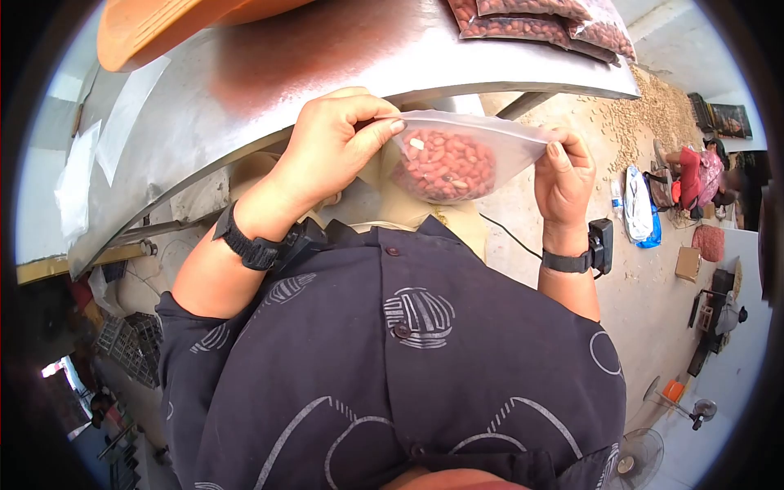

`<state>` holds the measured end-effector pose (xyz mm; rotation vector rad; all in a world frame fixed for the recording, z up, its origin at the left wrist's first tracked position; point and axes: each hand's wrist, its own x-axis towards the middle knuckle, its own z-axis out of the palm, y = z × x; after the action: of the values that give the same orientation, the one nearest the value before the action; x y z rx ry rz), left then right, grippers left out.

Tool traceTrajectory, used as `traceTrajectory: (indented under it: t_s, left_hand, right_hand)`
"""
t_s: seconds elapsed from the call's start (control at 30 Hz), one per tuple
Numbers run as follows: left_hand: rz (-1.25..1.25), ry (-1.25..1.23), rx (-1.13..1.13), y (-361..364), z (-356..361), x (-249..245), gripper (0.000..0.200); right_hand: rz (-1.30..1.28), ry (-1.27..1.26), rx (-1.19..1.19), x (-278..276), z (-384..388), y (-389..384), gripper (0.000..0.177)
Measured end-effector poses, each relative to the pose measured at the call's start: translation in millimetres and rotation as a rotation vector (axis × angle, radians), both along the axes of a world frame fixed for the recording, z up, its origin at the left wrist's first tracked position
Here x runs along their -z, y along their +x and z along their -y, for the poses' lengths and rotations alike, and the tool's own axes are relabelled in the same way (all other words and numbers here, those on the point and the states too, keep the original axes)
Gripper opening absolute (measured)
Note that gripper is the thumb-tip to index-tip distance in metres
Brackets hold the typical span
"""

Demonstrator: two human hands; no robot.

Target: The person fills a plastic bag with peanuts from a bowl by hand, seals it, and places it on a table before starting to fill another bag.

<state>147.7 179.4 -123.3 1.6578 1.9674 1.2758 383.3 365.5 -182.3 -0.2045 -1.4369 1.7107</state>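
Observation:
A clear plastic bag [447, 166] with red peanuts in its lower part hangs between my two hands, just off the near edge of the metal table [359, 61]. My left hand [339, 139] pinches one top corner between thumb and forefinger. The opposite top corner is pinched by my right hand [565, 173]. The bag's top edge is stretched nearly straight. Whether its mouth is sealed I cannot tell.
Filled peanut bags [543, 23] are stacked at the table's far right. An orange container [163, 28] stands at the far left, near empty plastic bags [77, 180]. Peanuts [645, 118] lie scattered on the floor, near a person in red [690, 175].

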Motion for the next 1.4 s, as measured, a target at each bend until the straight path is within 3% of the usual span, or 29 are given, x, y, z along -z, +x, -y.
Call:
traceTrajectory:
  t_s: [0.1,0.17,0.27,0.37,0.47,1.07,1.3,1.4]
  left_hand:
    - [-0.035,0.072,-0.004,8,4,-2,0.008]
    - [-0.044,0.105,0.001,14,7,-2,0.007]
    - [-0.019,0.124,-0.012,23,11,-5,0.007]
    - [-0.022,0.168,-0.011,25,13,0,0.008]
    - [0.023,0.155,-0.010,28,19,-2,0.010]
    - [-0.105,0.311,0.014,17,21,4,0.008]
    - [-0.041,0.269,0.000,17,22,6,0.006]
    - [0.062,0.216,0.017,17,21,7,0.004]
  right_hand:
    - [0.225,0.325,0.208,-33,-4,-1,0.029]
    - [0.411,1.043,0.322,-79,7,-10,0.036]
    - [0.430,1.284,0.081,-108,34,-36,0.038]
    - [0.509,1.400,0.058,-98,52,-59,0.013]
    - [0.503,1.488,0.085,-95,58,-66,0.012]
    - [0.667,1.439,0.120,-94,27,-28,0.014]
    - [0.596,1.434,0.068,-87,-2,-14,0.011]
    - [0.568,1.146,-0.023,-69,-19,-6,0.013]
